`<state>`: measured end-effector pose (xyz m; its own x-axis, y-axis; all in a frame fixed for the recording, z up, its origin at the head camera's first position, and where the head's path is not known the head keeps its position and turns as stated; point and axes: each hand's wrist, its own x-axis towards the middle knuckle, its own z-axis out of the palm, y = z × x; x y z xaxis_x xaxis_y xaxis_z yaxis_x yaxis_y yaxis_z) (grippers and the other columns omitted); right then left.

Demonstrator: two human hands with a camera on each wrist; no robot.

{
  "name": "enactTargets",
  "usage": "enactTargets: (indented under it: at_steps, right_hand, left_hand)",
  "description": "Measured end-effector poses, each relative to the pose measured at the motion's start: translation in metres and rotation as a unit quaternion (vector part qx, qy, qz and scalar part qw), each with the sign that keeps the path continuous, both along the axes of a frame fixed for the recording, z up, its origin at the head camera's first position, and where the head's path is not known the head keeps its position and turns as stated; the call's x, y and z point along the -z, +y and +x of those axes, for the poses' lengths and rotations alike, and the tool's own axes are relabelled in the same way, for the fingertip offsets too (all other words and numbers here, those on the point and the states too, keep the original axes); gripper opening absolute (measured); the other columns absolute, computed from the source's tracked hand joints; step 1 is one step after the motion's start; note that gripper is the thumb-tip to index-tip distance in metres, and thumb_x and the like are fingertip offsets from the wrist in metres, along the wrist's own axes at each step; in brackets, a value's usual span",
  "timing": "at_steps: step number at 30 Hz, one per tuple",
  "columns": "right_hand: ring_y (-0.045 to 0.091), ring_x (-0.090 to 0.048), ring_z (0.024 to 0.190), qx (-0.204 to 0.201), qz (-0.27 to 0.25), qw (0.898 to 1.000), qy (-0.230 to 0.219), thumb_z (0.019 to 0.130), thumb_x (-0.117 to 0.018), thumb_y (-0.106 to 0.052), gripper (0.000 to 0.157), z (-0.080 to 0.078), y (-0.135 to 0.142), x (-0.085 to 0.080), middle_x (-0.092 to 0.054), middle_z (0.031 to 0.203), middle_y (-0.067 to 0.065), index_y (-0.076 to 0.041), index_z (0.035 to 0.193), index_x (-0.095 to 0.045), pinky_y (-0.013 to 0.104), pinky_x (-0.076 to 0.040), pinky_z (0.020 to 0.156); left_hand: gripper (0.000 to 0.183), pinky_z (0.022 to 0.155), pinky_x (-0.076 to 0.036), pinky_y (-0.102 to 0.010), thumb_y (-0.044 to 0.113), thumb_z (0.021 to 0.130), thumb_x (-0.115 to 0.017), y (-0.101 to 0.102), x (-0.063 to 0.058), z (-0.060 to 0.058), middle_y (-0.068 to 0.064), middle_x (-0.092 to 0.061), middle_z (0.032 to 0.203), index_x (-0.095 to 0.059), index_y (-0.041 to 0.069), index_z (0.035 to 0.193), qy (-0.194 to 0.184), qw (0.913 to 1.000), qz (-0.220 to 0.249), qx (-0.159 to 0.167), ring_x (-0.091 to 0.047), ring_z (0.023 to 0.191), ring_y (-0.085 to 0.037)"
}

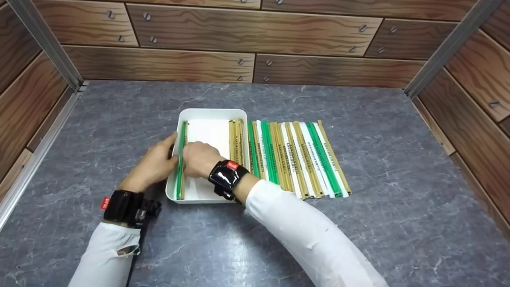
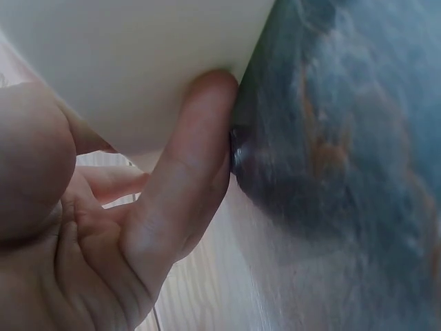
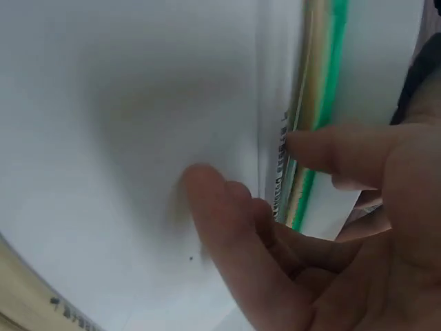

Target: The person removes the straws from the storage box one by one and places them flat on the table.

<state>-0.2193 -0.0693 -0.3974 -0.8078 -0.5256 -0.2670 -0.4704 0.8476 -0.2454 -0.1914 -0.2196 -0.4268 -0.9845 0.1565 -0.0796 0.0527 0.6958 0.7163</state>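
Observation:
A white tray (image 1: 212, 109) holds a green strip (image 1: 180, 167) and a tan strip (image 1: 183, 187) along its left wall. My left hand (image 1: 153, 163) grips that wall, the thumb at the rim and the fingers against the outer side (image 2: 124, 62). Inside the tray is my right hand (image 1: 199, 158), knuckles up. The right wrist view shows its thumb touching a white strip (image 3: 281, 62) with black print, beside the tan and green ones. Its index finger lies apart from the strips, over the tray floor. More tan strips (image 1: 236, 139) lie along the tray's right wall.
To the right of the tray, a row of long printed strips (image 1: 297, 159) in green, tan and white lies side by side on the grey marbled table (image 1: 378, 159). Wood-patterned panels (image 1: 255, 32) with metal corner posts (image 1: 446, 52) enclose the table's back and sides.

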Motion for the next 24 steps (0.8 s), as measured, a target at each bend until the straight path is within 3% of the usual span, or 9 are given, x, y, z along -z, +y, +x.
enactTargets:
  at_steps: [8, 12, 17, 24]
  right_hand:
    - [0.022, -0.067, 0.081, -0.013, 0.001, 1.000, -0.004, 0.087, -0.071, -0.001, 0.009, -0.005, 0.005, 0.002, -0.073, 0.100, 0.009, -0.008, 0.084, -0.067, 0.026, -0.055, 0.060]
    - [0.020, -0.072, 0.063, 0.014, -0.023, 0.999, -0.043, 0.086, -0.068, 0.003, 0.021, -0.008, 0.010, 0.002, -0.074, 0.091, 0.014, -0.008, 0.070, -0.058, 0.025, -0.056, 0.047]
    - [0.021, -0.065, 0.041, 0.049, -0.048, 0.995, -0.075, 0.083, -0.061, 0.002, 0.028, -0.011, 0.021, -0.004, -0.070, 0.077, 0.018, -0.011, 0.061, -0.049, 0.030, -0.055, 0.039]
    - [0.016, -0.061, 0.050, 0.063, -0.058, 0.993, -0.085, 0.082, -0.062, 0.001, 0.022, -0.014, 0.042, -0.016, -0.062, 0.077, 0.009, -0.012, 0.071, -0.048, 0.028, -0.055, 0.044]
  left_hand:
    - [0.071, 0.120, -0.031, -0.061, 0.004, 0.100, -0.051, 0.000, 0.002, 0.000, -0.038, -0.032, 0.158, -0.019, -0.007, 0.162, 0.006, 1.0000, -0.003, -0.001, -0.038, 0.143, -0.051]
    - [0.070, 0.119, -0.032, -0.061, 0.003, 0.100, -0.050, 0.001, 0.002, -0.001, -0.039, -0.033, 0.157, -0.020, -0.008, 0.162, 0.013, 0.9999, -0.006, 0.002, -0.039, 0.143, -0.052]
    - [0.070, 0.118, -0.034, -0.060, 0.004, 0.100, -0.050, 0.002, 0.001, -0.001, -0.038, -0.035, 0.157, -0.020, -0.008, 0.161, 0.016, 0.9998, -0.007, 0.002, -0.040, 0.142, -0.050]
    - [0.069, 0.119, -0.033, -0.059, 0.006, 0.101, -0.048, 0.001, 0.000, 0.001, -0.038, -0.032, 0.158, -0.018, -0.009, 0.162, 0.002, 1.0000, -0.008, -0.005, -0.040, 0.143, -0.047]
